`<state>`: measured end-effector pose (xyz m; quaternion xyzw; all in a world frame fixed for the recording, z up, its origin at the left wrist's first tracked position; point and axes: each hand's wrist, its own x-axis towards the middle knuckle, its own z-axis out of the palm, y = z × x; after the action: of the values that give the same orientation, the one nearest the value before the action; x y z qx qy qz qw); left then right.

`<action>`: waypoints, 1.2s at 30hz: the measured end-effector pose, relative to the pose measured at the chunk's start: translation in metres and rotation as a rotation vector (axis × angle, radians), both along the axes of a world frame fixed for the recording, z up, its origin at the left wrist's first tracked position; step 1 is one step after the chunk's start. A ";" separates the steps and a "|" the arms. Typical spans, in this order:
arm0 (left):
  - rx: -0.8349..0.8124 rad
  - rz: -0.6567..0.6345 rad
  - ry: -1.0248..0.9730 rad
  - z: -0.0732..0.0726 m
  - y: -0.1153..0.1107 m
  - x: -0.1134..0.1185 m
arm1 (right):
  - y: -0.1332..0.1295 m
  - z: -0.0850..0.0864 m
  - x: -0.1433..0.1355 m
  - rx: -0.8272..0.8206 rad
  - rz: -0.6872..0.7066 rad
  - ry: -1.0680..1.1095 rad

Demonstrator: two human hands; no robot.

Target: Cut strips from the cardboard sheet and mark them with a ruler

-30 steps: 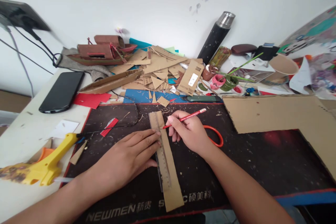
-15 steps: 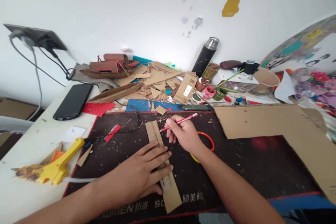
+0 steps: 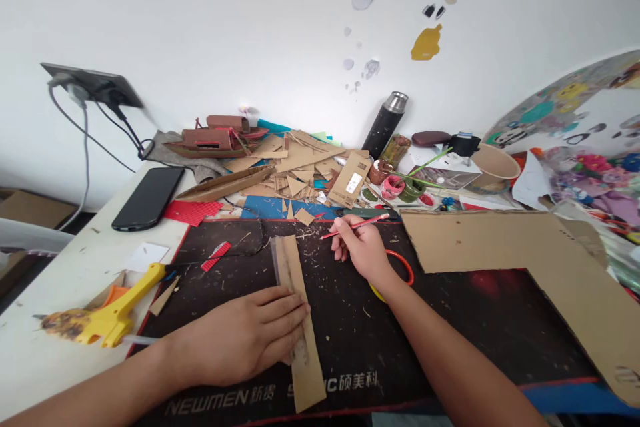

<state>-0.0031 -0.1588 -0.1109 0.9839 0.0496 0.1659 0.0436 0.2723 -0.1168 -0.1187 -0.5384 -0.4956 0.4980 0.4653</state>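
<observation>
My right hand (image 3: 361,245) pinches a red pencil (image 3: 377,219), its point hanging over the mat to the right of a cardboard strip (image 3: 311,373). The strip lies lengthwise in front of me. Along its left edge, partly over it, is a clear, smudged strip that looks like a ruler (image 3: 275,259). My left hand (image 3: 267,330) is closed over this ruler, fingers together and bent across the cardboard; the thumb is mostly hidden. Beside my right wrist show the red and yellow handles of scissors (image 3: 404,261), partly covered by the forearm.
A yellow glue gun (image 3: 115,313) lies at the left, near a phone (image 3: 149,199). Cardboard scraps (image 3: 300,160), a model boat (image 3: 210,140), paint pots (image 3: 393,185) and a black flask (image 3: 384,127) line the back. A large cardboard sheet (image 3: 475,240) covers the mat's (image 3: 450,333) right side.
My right hand with the pencil has drawn away from the cardboard strip. My left fingers have gone from spread to together, and the ruler has shifted left past the cardboard's edge.
</observation>
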 end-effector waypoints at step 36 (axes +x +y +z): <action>0.181 0.785 0.069 -0.007 -0.059 0.020 | 0.020 -0.001 -0.046 -0.018 0.207 0.156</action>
<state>0.0174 -0.2174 -0.1181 0.8951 0.4083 0.1403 -0.1115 0.2266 -0.0963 -0.1197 -0.4483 -0.5064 0.5880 0.4436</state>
